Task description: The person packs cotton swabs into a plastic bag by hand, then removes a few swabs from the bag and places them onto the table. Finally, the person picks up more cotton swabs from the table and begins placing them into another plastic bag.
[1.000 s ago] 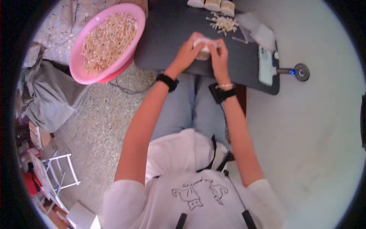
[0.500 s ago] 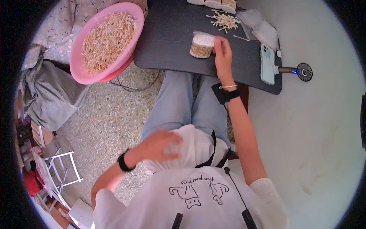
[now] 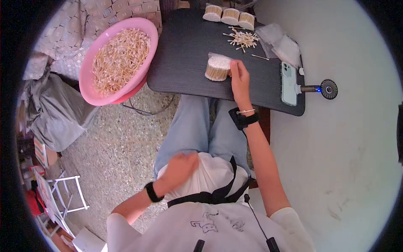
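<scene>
Fingertips [image 3: 233,66] against swab bundle [image 3: 217,69]

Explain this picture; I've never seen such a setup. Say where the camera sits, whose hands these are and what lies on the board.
No machine: a person wears one camera on the head, looking down at their own hands. The right hand touches a bagged bundle of cotton swabs on the dark lap board; whether it grips is unclear. The left hand rests at the white shirt. The board also bears three more bundles, loose swabs, plastic bags and a phone. A pink basin of swabs stands at its left.
</scene>
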A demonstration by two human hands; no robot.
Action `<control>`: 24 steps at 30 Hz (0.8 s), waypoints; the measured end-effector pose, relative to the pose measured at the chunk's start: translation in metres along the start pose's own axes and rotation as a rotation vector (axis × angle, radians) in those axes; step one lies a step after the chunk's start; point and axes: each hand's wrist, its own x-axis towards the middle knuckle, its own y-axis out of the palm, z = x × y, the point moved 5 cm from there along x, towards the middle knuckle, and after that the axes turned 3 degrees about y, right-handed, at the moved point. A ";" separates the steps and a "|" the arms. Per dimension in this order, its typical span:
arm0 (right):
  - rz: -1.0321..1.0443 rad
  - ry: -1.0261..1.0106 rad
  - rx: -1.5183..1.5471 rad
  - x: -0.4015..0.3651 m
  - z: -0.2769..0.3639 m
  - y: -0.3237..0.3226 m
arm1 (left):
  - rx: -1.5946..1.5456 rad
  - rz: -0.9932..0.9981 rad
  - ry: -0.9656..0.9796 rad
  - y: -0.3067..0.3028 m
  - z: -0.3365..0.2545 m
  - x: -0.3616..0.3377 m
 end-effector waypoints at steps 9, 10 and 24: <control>-0.018 -0.011 -0.046 0.001 -0.005 -0.002 | -0.120 0.337 0.384 -0.009 -0.061 -0.018; -0.015 -0.014 -0.035 0.002 -0.009 -0.002 | -0.174 0.424 0.445 -0.008 -0.069 -0.028; -0.003 -0.002 0.001 0.000 -0.008 0.000 | -0.384 0.442 0.731 0.014 -0.093 -0.035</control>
